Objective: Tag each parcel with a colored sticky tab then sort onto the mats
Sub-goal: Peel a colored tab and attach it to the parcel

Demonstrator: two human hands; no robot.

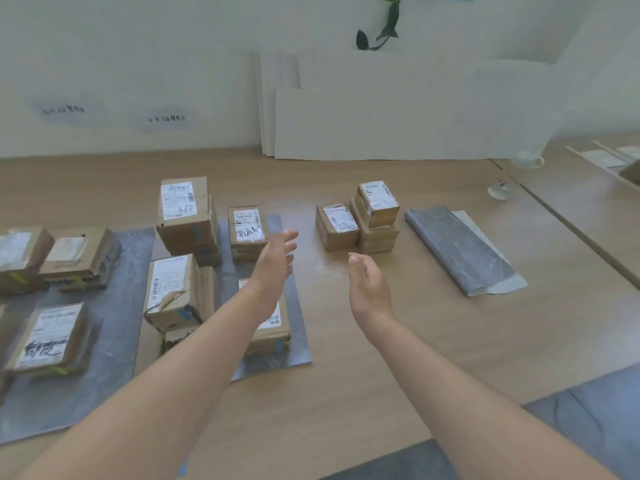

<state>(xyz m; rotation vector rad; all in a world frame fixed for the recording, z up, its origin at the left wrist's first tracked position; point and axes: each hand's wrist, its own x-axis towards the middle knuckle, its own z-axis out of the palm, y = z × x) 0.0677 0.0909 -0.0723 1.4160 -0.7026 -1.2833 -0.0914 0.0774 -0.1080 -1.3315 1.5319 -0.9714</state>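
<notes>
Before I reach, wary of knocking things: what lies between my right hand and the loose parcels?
Only bare table, in the head view, between right hand and loose parcels.

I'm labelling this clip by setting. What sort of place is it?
Probably a makeshift parcel-sorting station in a plain room or office: cardboard parcels with shipping labels sit grouped on and beside grey mats across a wooden table, and white boards lean against the wall behind.
</notes>
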